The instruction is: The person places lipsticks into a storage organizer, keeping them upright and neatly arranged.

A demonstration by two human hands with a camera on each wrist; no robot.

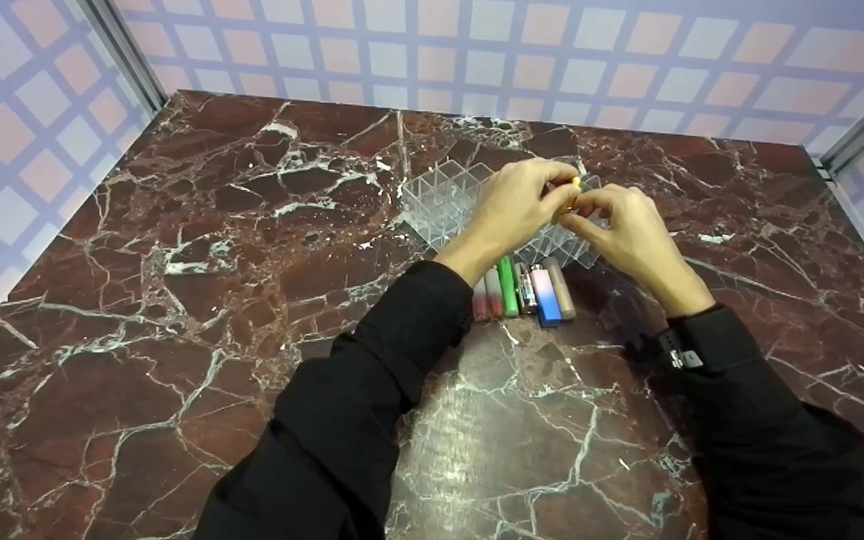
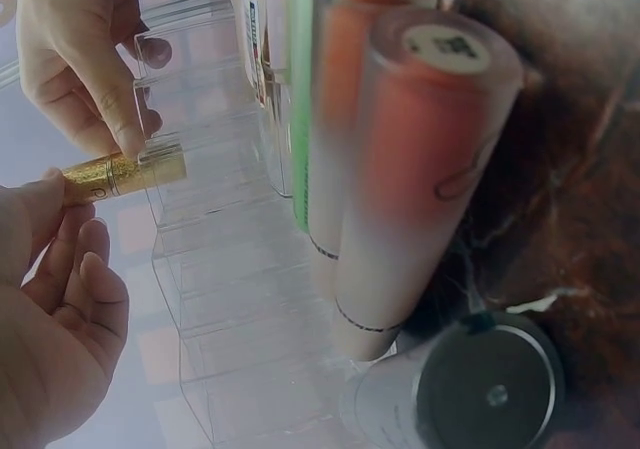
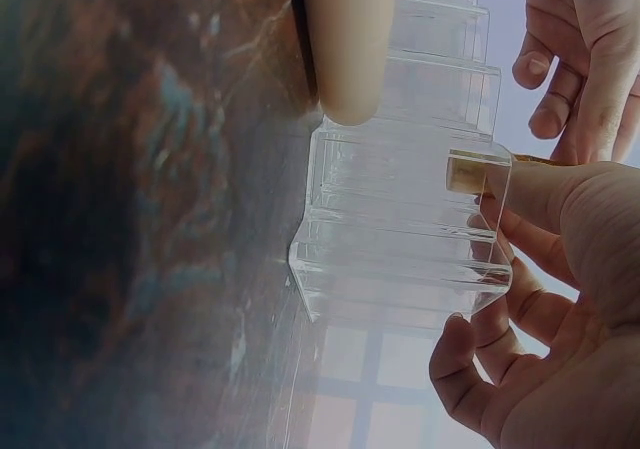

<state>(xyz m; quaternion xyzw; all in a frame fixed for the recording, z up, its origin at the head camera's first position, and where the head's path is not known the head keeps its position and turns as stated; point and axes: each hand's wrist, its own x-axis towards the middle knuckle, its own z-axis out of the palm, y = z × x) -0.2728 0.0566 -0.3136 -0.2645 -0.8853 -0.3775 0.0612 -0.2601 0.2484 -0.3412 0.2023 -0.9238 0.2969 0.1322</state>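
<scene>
A glittery gold lipstick tube (image 2: 105,179) is held between both hands over the clear plastic lipstick organizer (image 1: 436,199). My left hand (image 1: 511,202) pinches the tube's upper end between thumb and fingers. My right hand (image 1: 631,225) grips it lower down, thumb across it at the organizer's rim. In the right wrist view, the gold tube end (image 3: 466,174) shows through the clear wall of a front compartment. The other fingers of the right hand are loosely curled beside the organizer.
In front of the organizer lies a row of cosmetic tubes: red frosted tubes (image 1: 493,294), a green tube (image 1: 507,289), a pink-to-blue tube (image 1: 546,298) and a beige tube (image 1: 559,289). A dark-capped tube (image 2: 490,389) shows close to the left wrist. Patterned panels (image 1: 462,56) stand behind the marbled table (image 1: 139,322).
</scene>
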